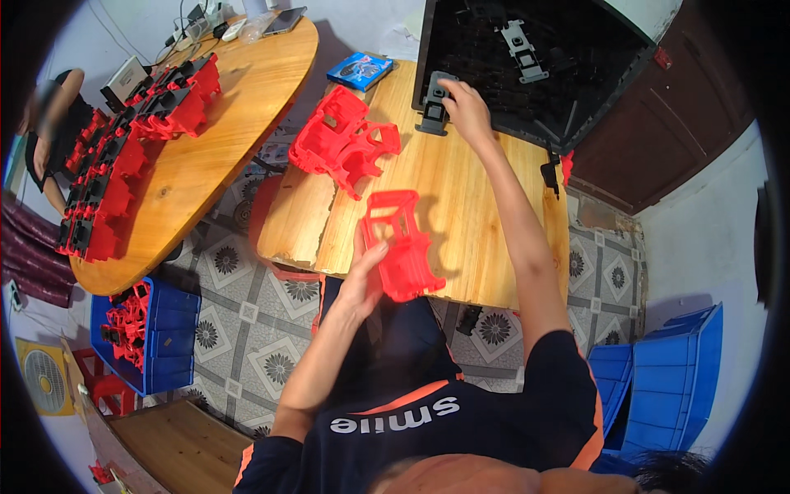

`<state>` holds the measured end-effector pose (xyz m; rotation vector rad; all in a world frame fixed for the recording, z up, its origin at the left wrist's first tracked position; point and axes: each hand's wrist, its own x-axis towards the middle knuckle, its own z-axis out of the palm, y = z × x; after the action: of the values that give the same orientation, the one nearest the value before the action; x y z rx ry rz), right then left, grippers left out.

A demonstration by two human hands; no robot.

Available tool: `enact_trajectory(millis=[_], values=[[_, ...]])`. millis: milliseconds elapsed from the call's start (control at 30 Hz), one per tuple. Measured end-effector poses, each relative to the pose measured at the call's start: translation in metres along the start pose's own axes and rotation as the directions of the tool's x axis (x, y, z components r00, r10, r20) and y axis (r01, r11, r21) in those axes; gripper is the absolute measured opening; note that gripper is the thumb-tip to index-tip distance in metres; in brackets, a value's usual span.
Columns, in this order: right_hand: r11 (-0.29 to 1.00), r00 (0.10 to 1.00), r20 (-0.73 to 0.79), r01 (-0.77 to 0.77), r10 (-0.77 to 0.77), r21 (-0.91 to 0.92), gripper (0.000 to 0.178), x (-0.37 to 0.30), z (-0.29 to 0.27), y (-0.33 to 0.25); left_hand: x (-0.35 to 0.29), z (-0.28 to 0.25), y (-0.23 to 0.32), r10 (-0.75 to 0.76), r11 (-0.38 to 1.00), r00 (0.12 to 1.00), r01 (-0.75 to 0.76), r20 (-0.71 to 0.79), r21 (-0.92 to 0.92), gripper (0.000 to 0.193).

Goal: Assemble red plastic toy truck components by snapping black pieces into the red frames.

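Note:
My left hand (364, 278) is closed round the side of a red plastic frame (405, 262) with open cut-outs, holding it up over the near edge of the wooden table. My right hand (469, 114) reaches forward to the far part of the table, its fingers closed on a black plastic bracket (433, 118) at the left rim of a large black tray (568, 123). The undersides of those fingers are hidden. More red plastic frames (341, 140) lie on the table, left of my right hand. A similar grey bracket (523, 53) is in the tray.
A blue box (360, 72) lies at the table's back. On the left, a rounded wooden table (222, 156) carries a row of red-and-black assemblies (123, 156), with a person (58, 140) beside it. Blue bins stand on the floor left (171, 337) and right (671, 379).

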<state>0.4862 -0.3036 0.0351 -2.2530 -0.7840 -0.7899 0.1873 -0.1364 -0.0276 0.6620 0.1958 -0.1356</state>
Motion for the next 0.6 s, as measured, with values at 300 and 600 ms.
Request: enact_trajectory(millis=[300,600], values=[[0.936,0.988,0.142,-0.007,0.061,-0.352,0.024,-0.027,0.023,0.019,-0.028,-0.018,0.021,0.256,0.964,0.967,-0.255,-0.004,-0.075,0.096],[0.879,0.928,0.199,-0.365,0.316,0.307,0.020,-0.169,-0.091,-0.184,-0.010,-0.020,0.016,0.303,0.953,0.952,-0.303,0.048,-0.004,0.106]])
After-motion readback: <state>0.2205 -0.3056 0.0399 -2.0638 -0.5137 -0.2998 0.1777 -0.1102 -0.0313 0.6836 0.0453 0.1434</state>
